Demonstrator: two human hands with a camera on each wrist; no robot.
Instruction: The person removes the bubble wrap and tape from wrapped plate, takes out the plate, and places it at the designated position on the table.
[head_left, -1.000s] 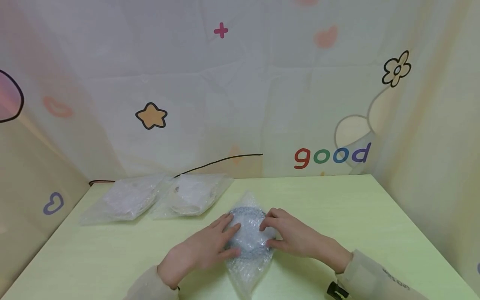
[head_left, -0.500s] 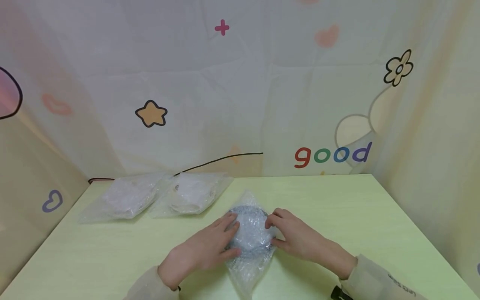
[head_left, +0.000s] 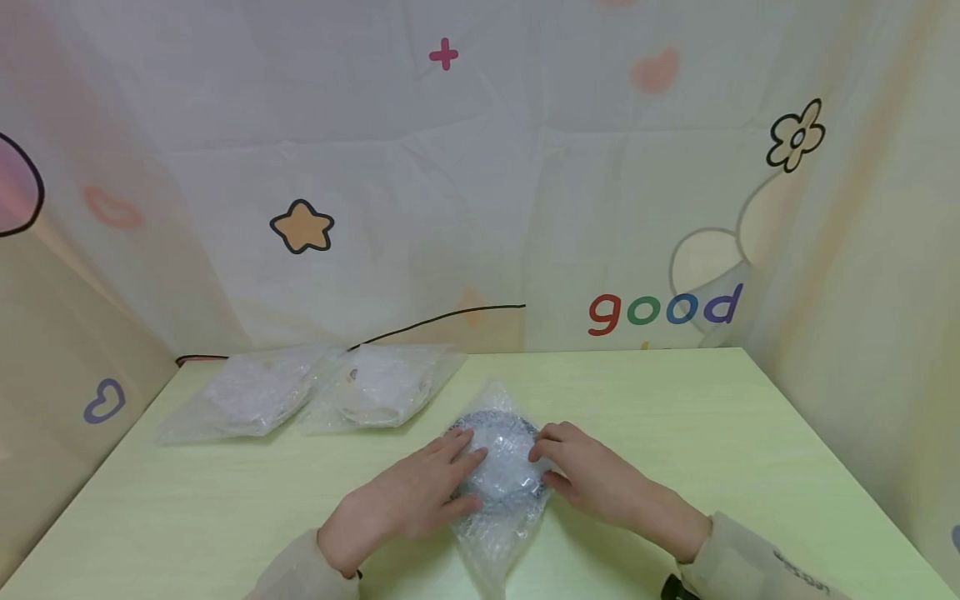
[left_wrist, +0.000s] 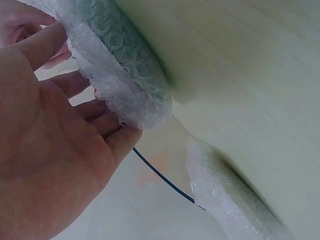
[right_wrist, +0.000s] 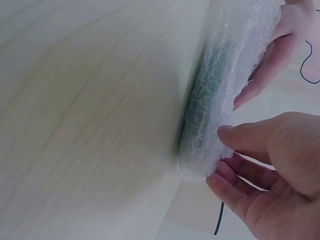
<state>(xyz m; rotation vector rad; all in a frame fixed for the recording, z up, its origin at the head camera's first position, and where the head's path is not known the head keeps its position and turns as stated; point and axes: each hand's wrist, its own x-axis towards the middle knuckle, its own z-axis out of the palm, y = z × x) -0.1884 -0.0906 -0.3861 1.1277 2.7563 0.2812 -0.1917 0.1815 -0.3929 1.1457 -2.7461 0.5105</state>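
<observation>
A round, flattish package in clear bubble wrap [head_left: 504,462] lies on the table in front of me, its wrap tapering to points at the far and near ends. A dark band shows through around its edge; what is inside is hard to tell. My left hand [head_left: 408,496] rests on its left side with fingers spread and nearly straight, and the left wrist view shows the fingertips along the wrap's edge. On the right side, my right hand [head_left: 600,479] has curled fingers, and its thumb and fingertips pinch the package's edge in the right wrist view.
Two more bubble-wrapped packages lie side by side at the back left, one farther left [head_left: 258,392] and one nearer the middle [head_left: 386,387]. The pale green table [head_left: 697,433] meets a printed cloth backdrop [head_left: 480,183] at the back and sides.
My right hand has shifted slightly to the right along the package's edge. The left hand stays on the wrap, its fingers moving only a little. The package stays in place.
</observation>
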